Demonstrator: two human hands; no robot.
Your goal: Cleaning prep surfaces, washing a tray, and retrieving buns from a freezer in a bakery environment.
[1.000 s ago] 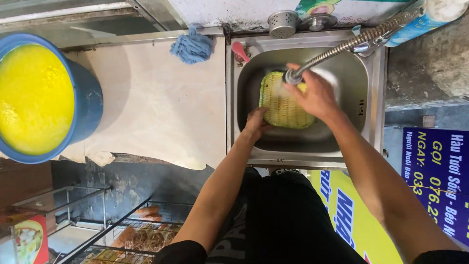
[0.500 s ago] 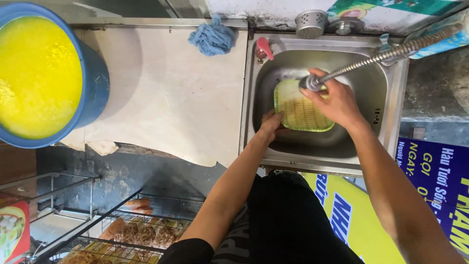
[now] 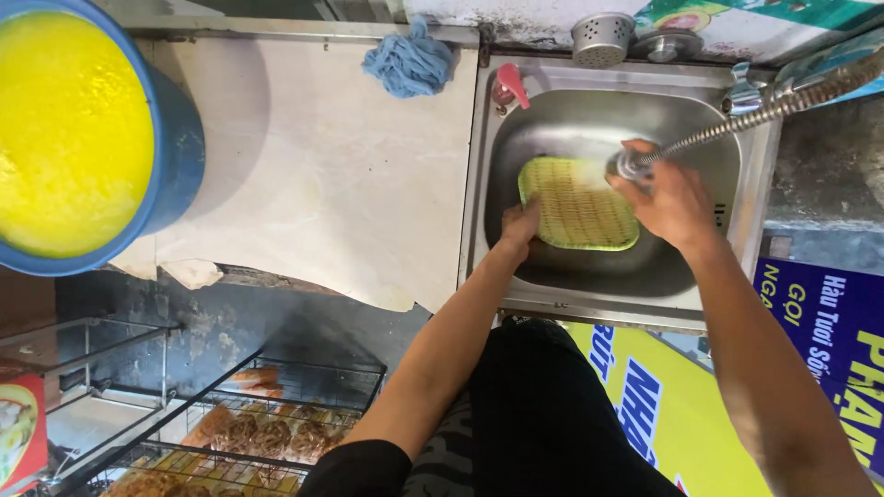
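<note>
A sink [image 3: 750, 230] sat right of a counter [image 3: 322, 184]. In the sink lay a woven tray [image 3: 575, 204]; the left hand [image 3: 521, 228] touched its left edge, and the right hand [image 3: 670, 204] held a hose nozzle [image 3: 629, 166] over its right edge. A rag [image 3: 410, 63] lay behind the counter's far right corner. 1 tub [image 3: 180, 156] stood on the counter's left end. A wire rack [image 3: 230, 433] sat below, in front of the counter.

The square green-rimmed mesh tray [image 3: 578, 203] lies nearly flat in my steel sink [image 3: 589, 120]; the metal spray head [image 3: 629, 166] sits at its right edge.
</note>
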